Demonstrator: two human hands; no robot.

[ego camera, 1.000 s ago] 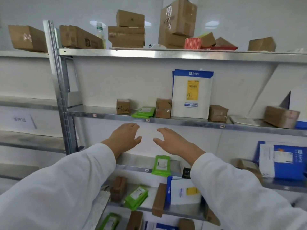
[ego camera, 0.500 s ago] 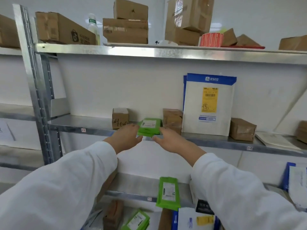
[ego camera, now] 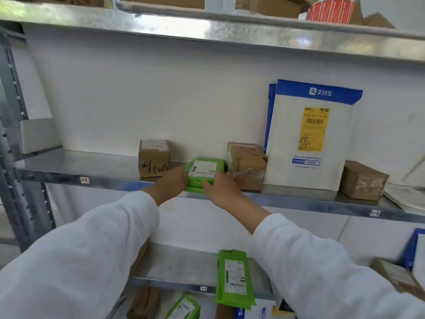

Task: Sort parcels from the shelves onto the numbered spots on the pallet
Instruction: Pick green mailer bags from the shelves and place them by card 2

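Green parcel (ego camera: 204, 172) on middle shelf (ego camera: 69, 173) at front edge, between marked box (ego camera: 153, 158) and taped box (ego camera: 249, 165). Left hand (ego camera: 171, 184) grips left side, right hand (ego camera: 222, 188) right side, fingers curled round edges

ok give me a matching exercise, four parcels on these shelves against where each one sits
Things:
1 green parcel stack
2 handwritten box
3 white and blue mailer
4 long green mailer

Places:
A on the lower shelf, overhanging its front edge
B leaning upright against the wall
C between the left hand and right hand
D standing just left of both hands

Pairs: 1-C, 2-D, 3-B, 4-A
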